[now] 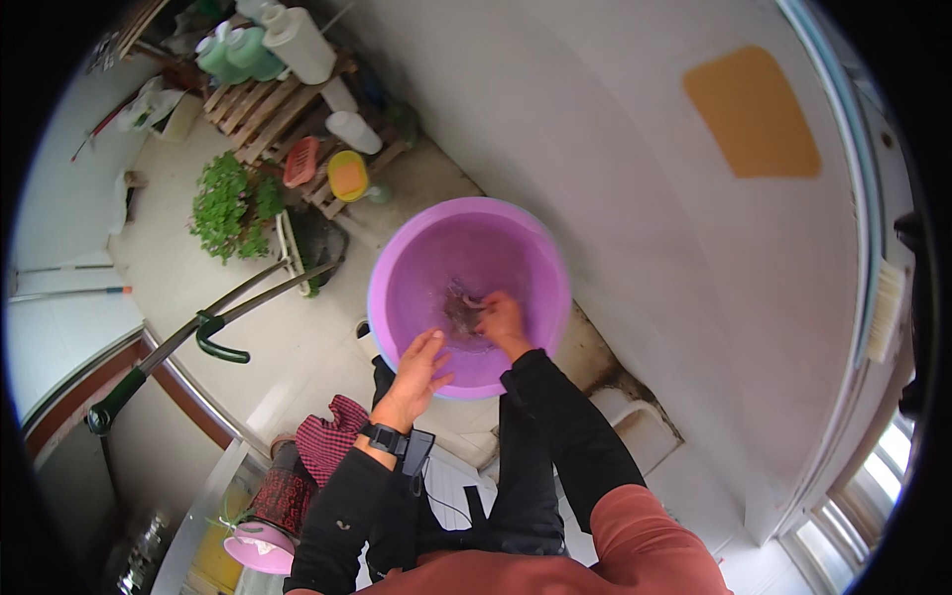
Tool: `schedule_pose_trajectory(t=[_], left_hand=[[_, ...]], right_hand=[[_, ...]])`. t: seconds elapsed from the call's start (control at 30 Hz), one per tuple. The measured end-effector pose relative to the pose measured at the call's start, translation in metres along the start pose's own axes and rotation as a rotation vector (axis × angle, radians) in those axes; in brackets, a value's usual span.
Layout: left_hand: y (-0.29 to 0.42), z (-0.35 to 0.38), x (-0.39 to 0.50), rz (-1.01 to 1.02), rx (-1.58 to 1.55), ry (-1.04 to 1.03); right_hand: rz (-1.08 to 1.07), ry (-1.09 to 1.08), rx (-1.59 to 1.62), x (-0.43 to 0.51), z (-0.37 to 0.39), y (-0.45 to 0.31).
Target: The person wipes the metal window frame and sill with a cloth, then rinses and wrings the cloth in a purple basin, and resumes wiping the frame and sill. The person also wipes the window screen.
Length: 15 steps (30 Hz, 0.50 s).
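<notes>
A round pink-purple plastic basin point(471, 379) stands on the floor before me, with water in it. In the water is a dark brown, blurred clump point(461, 312) whose kind I cannot make out. My right hand point(502, 325) reaches into the basin at the clump's right side, fingers bent, and a small pale strip lies by its fingertips. Whether the fingers grip anything is blurred. Over the basin's near left part hangs my left hand point(421, 370), fingers apart and holding nothing. A black strap with a small box point(401, 446) sits on that wrist.
Left of the basin are a potted plant point(230, 212) and long-handled metal tongs point(242, 301). Beyond stands a wooden slatted rack point(271, 115) with bottles, a red basket point(300, 161) and a yellow tub point(348, 176). A pale wall point(595, 186) bounds the right side.
</notes>
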State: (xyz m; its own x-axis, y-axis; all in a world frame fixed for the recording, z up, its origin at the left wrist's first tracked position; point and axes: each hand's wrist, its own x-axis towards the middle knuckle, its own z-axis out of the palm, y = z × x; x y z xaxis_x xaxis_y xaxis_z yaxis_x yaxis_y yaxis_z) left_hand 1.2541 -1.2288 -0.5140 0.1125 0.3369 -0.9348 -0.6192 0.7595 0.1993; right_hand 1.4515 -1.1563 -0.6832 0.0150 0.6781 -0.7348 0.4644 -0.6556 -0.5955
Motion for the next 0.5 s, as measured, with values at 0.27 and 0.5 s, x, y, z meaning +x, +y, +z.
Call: schedule_pose_trajectory(t=[0.27,0.5], left_hand=[[0.003,0.012,0.03,-0.034,-0.065,0.031],[0.016,0.011,0.052,-0.102,-0.079,0.067]], right_hand=[[-0.164,0.077,-0.166,0.021,0.007,0.004],[-0.473,0.224,-0.4,0.015,0.006,-0.002]])
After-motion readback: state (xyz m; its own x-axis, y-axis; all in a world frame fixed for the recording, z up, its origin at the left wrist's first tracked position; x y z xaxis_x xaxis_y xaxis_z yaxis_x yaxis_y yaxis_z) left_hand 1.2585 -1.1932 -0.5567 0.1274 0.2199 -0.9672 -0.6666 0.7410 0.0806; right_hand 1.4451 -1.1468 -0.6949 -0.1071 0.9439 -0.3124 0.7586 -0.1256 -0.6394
